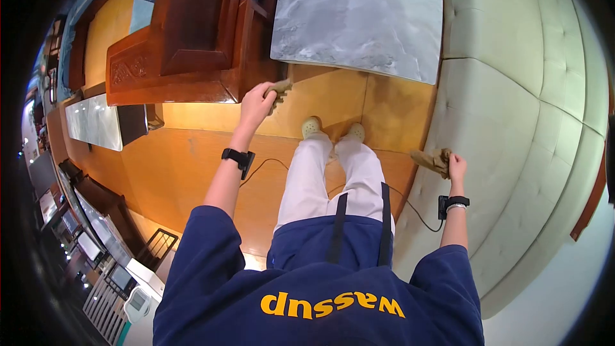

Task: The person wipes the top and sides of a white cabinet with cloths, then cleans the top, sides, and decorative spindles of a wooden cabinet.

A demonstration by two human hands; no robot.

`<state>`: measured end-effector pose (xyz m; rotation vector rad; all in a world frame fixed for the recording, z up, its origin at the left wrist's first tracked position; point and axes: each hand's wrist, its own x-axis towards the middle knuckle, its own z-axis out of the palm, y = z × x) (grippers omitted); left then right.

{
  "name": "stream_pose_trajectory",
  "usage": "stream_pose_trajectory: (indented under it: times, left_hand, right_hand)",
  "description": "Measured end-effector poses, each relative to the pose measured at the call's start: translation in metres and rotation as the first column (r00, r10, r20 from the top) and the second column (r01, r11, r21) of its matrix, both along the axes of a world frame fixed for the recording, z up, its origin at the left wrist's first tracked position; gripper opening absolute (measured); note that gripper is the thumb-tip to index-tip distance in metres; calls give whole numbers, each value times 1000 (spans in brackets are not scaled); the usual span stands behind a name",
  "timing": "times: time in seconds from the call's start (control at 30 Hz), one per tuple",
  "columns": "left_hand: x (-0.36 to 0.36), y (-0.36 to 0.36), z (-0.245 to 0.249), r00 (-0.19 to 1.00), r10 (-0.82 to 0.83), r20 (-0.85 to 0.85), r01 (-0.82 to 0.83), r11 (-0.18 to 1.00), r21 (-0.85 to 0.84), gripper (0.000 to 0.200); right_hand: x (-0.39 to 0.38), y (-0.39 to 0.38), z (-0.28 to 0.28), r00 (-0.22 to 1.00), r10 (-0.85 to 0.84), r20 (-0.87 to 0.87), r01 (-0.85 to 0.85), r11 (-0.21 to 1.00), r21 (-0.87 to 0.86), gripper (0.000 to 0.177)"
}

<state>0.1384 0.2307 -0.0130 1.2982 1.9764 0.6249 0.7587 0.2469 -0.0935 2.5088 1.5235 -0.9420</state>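
Observation:
My left hand (256, 104) is closed around a tan cloth (279, 88) and presses it against the corner of a dark red wooden chair (186, 45). My right hand (457, 168) hangs at my side and grips a second tan cloth (433, 159), bunched up, close to the front edge of a cream sofa (512, 128). Both wrists wear black bands with small devices, and a thin black cable runs from the right one across the floor. My legs in white trousers and pale clogs (333, 130) stand between the two hands.
A grey marble tabletop (359, 13) lies straight ahead beyond my feet. The cream tufted sofa curves along the right. The floor (192, 166) is polished orange wood. Another marble-topped table (93, 122) and shelving with devices sit at the left.

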Motion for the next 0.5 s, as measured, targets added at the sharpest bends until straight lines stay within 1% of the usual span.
stream_pose_trajectory:
  times: [0.03,0.07,0.1,0.13,0.17,0.2,0.27,0.3,0.33,0.4,0.43,0.47,0.5]
  left_hand:
    - [3,3,-7,996,23,-87,-16,996,83,26]
    - [6,8,-16,996,30,-88,-22,996,84,26]
    - [8,13,-27,988,89,-127,-62,976,208,25]
    - [8,19,-38,975,154,-159,-93,938,334,25]
    - [6,26,-51,973,178,-146,-112,920,375,25]
    - [7,31,-60,971,186,-147,-119,919,376,25]
    - [10,49,-73,958,238,-159,-136,867,479,26]
    - [10,56,-82,956,246,-161,-135,854,503,25]
    - [10,64,-89,955,249,-161,-136,851,508,25]
    - [11,76,-103,945,250,-211,-85,810,580,26]
    - [12,82,-113,942,264,-207,-89,792,605,26]
    - [13,87,-123,942,265,-205,-89,788,609,26]
    - [12,91,-135,936,273,-224,-69,763,643,26]
  right_hand:
    - [-13,11,-3,1000,5,3,-6,995,103,34]
    - [-27,23,-5,1000,10,7,-11,979,205,34]
    - [-42,34,-6,1000,16,6,-17,978,206,34]
    - [-58,47,-6,1000,19,-23,-11,955,296,32]
    - [-71,62,-9,998,25,-52,-3,923,384,30]
    - [-81,74,-12,998,33,-53,-10,923,386,30]
    - [-99,98,-21,994,23,-107,41,830,556,29]
    - [-109,110,-22,994,16,-107,52,797,602,28]
    - [-116,122,-26,994,18,-108,51,794,606,28]
    - [-128,144,-34,973,-20,-228,159,777,609,29]
    - [-137,154,-37,958,13,-287,175,767,618,29]
    - [-145,162,-40,958,14,-286,175,763,622,29]
    - [-153,170,-46,918,34,-396,240,746,621,29]
